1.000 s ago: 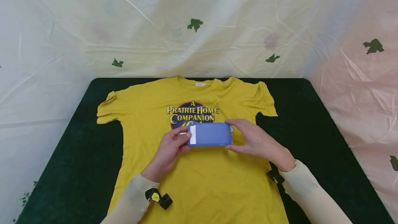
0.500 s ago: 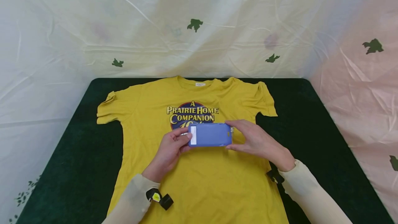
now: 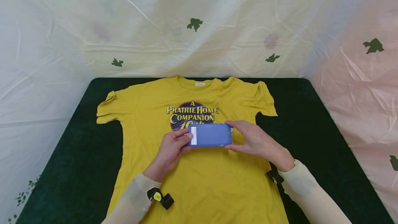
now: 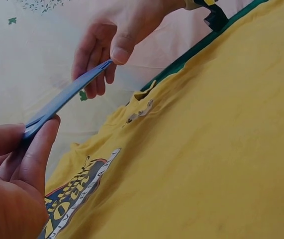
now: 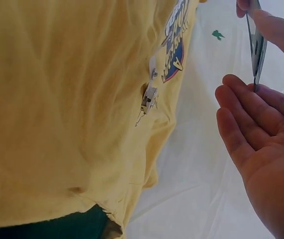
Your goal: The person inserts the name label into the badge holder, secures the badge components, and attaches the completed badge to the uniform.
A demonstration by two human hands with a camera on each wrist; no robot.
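Pale, creased fabric (image 3: 140,27) hangs behind a dark green table (image 3: 298,113), where a printed yellow T-shirt (image 3: 202,182) lies spread out. Above it is a flat, rectangular blue plastic holder (image 3: 211,135) — the left hand (image 3: 169,149) pinches its white-striped end, the right hand (image 3: 258,141) grips the other between thumb and fingers.

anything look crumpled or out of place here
Slightly: on the yellow shirt, the sleeve at the head view's left has a bunched, creased cuff, unlike the flatter chest. The blue holder shows no obvious damage.
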